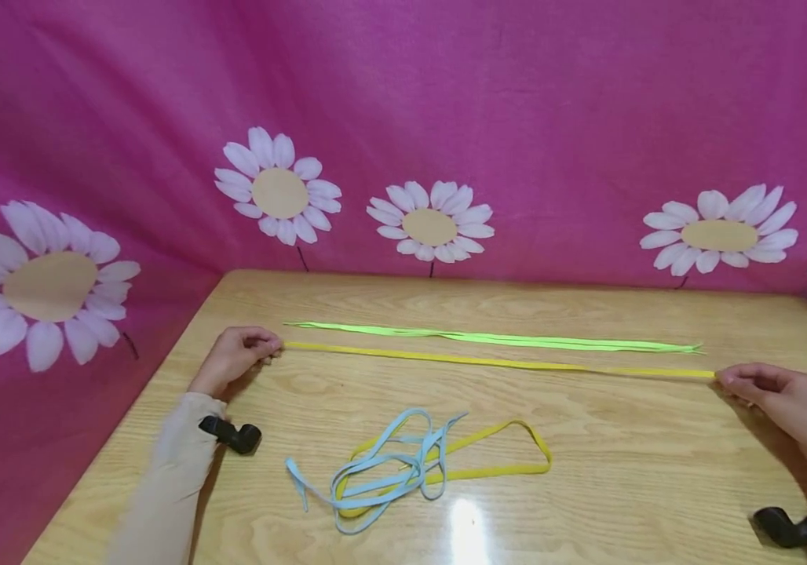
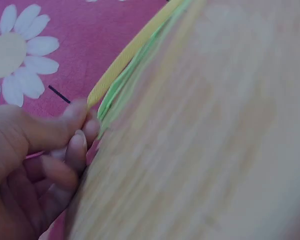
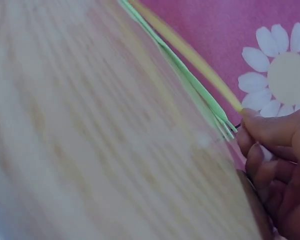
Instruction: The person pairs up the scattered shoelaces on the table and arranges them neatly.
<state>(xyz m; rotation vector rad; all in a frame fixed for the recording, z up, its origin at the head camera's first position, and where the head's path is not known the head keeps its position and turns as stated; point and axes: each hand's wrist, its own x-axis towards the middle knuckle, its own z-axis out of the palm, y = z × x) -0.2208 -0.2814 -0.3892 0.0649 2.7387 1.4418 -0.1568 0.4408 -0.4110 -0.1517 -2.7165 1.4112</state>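
A yellow lace point(image 1: 432, 357) is stretched nearly straight from side to side across the table. My left hand point(image 1: 235, 357) pinches its left end between thumb and fingers, and my right hand point(image 1: 788, 396) pinches the right end. In the left wrist view the lace point(image 2: 135, 47) rises from the fingertips of the left hand point(image 2: 35, 160); in the right wrist view the lace point(image 3: 190, 55) runs to the thumb and finger of the right hand point(image 3: 280, 155). Just behind it lies a green lace point(image 1: 488, 338), laid out lengthwise in several strands.
Nearer the front of the wooden table point(image 1: 629, 502) lies a loosely looped light blue lace point(image 1: 375, 493), tangled over another yellow lace point(image 1: 498, 472). A pink cloth point(image 1: 531, 102) with white flowers hangs behind the table and at its left.
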